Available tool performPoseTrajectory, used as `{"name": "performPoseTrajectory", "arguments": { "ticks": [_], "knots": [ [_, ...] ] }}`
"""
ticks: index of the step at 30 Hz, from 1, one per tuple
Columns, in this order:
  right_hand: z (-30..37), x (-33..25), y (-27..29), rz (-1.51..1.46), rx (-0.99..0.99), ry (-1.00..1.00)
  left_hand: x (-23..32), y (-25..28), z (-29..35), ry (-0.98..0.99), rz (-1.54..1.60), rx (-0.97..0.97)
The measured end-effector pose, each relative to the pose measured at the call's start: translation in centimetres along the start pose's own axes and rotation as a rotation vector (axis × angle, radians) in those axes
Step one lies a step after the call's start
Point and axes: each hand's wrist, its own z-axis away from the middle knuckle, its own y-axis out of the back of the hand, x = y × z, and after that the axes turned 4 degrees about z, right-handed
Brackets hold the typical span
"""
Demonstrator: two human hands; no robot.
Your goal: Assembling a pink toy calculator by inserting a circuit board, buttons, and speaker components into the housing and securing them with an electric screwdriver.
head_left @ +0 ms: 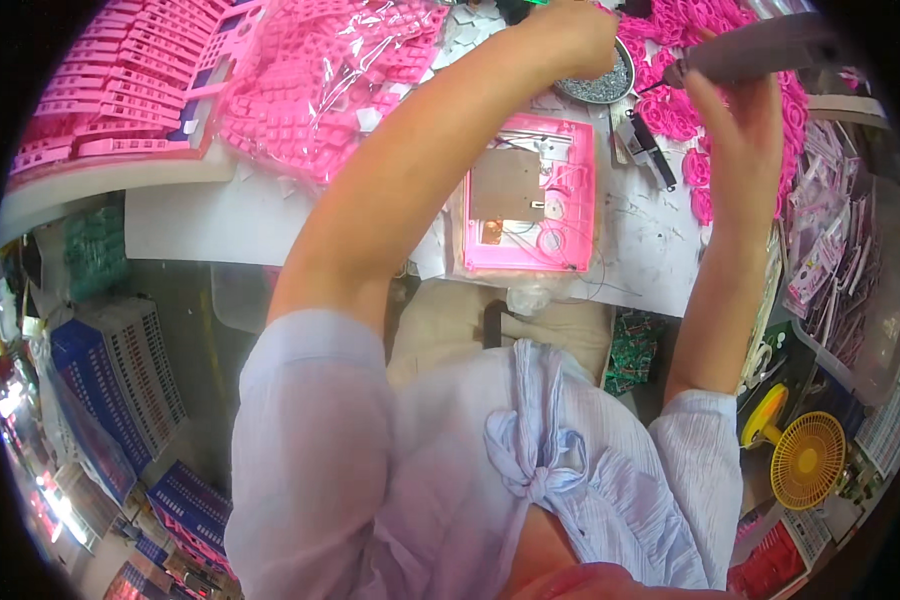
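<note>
My left hand (582,40) is over a round metal dish (602,92) of small grey screws. Its fingers look drawn together, with the tips hidden. My right hand (748,118) grips a dark electric screwdriver (770,48), its thin bit pointing left toward the dish. Between my forearms, a pink plastic housing (582,225) lies open side up on the table. Inside it are a brown flat panel (505,186), a small copper-coloured piece (491,232), round pink rings and thin wires. To the right of the housing is a black clip-like part (652,152).
A clear bag of pink parts (315,90) and stacked pink frames (120,90) occupy the left. Pink ring-like pieces (705,190) are heaped at right, beside a bin of printed packets (830,240). A yellow fan (808,460) stands lower right; blue baskets (100,370) sit lower left.
</note>
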Motion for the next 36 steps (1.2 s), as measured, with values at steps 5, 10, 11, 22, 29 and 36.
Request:
{"name": "performPoseTrajectory", "arguments": {
  "ticks": [5, 10, 11, 22, 29, 36],
  "knots": [
    [7.9, -0.6, -2.4, 0.279, -0.031, 0.1, 2.5, 5.7, 12.3, -0.047, 0.182, 0.417],
    [6.8, 0.4, -6.8, 0.579, -0.701, 0.122, 5.1, 3.7, 23.3, 0.087, 0.275, 0.203],
    [6.6, 0.6, -7.3, 0.629, -0.843, 0.048, 5.2, 2.8, 24.1, 0.075, 0.274, 0.189],
    [4.2, 0.9, -5.6, -0.065, -1.023, -0.334, 4.5, 1.7, 25.4, 0.156, 0.346, 0.252],
    [7.2, 0.8, -5.1, -0.147, -0.768, -0.4, 2.8, 2.1, 25.3, 0.14, 0.412, 0.251],
    [5.6, 2.0, -6.2, -0.062, -0.939, -0.416, 2.9, 2.7, 24.6, 0.243, 0.664, 0.172]
  ]
}}
